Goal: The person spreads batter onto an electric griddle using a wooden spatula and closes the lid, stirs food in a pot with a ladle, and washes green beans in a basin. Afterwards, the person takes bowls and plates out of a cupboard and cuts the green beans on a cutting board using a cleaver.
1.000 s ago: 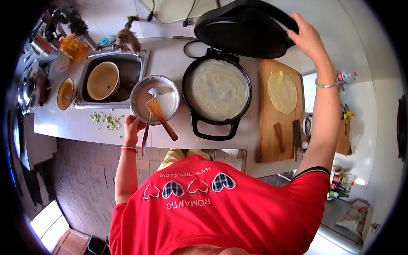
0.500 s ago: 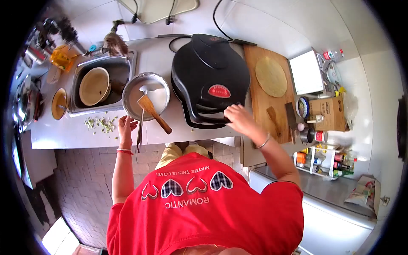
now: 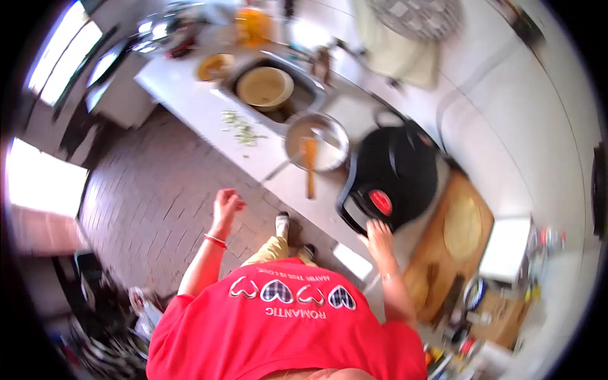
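My right hand (image 3: pixel 379 242) rests its fingers on the front edge of a closed black electric griddle (image 3: pixel 402 161), beside the handle, with the thumb apart. My left hand (image 3: pixel 227 208) hangs in the air off the counter's front edge, loosely curled, with nothing visible in it. Left of the griddle stands a metal bowl (image 3: pixel 292 151) of pale batter. Across its rim lies a wooden spatula (image 3: pixel 309 166), its handle pointing toward me. A blurred long utensil handle also sticks out from the bowl.
Right of the griddle, a round flatbread (image 3: pixel 462 227) lies on a wooden board (image 3: pixel 423 278). A sink (image 3: pixel 310 101) holds a beige basin (image 3: pixel 265 87). Chopped green bits (image 3: pixel 240 128) are scattered on the counter (image 3: pixel 190 90). A cardboard box (image 3: pixel 503 320) stands at the right.
The view has swung round and blurred. My left hand has moved away from beside the batter bowl to above the floor. My right hand stays at the griddle's front.
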